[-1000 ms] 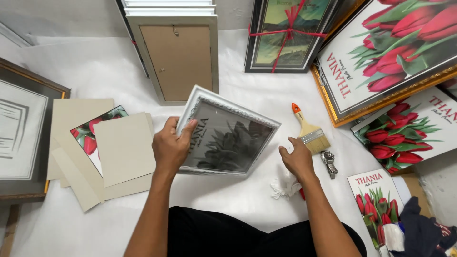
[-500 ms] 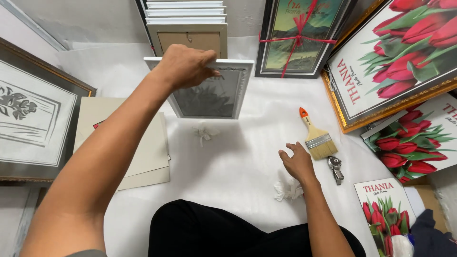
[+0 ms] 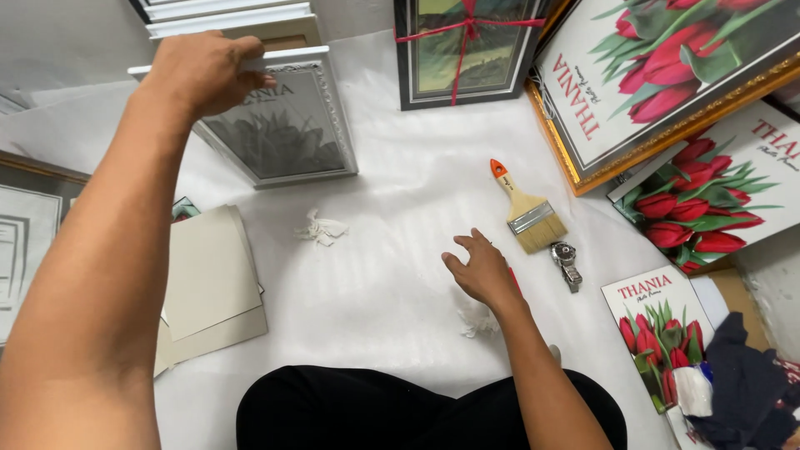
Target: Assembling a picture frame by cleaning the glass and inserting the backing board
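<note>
My left hand (image 3: pixel 204 71) grips the top edge of a white-framed picture (image 3: pixel 283 125) with a grey leafy print, held upright against a stack of frames (image 3: pixel 242 21) at the back left. My right hand (image 3: pixel 479 271) hovers open, palm down, just above the white sheet (image 3: pixel 392 275) covering the floor. A paintbrush (image 3: pixel 525 208) with a wooden handle and orange tip lies just right of it, with a wristwatch (image 3: pixel 567 262) beside the bristles. A crumpled tissue (image 3: pixel 479 321) lies under my right wrist.
Beige cardboard sheets (image 3: pixel 208 283) are stacked at the left beside a dark-framed print (image 3: pixel 25 242). Another tissue scrap (image 3: pixel 321 229) lies mid-floor. A ribboned dark frame (image 3: pixel 467 50) leans at the back. Red tulip pictures (image 3: pixel 667 75) and a small tulip print (image 3: pixel 662 329) fill the right.
My left hand lifted the white-framed picture from in front of me and carried it to the back left, standing it against the stacked frames. My right hand stayed near the brush.
</note>
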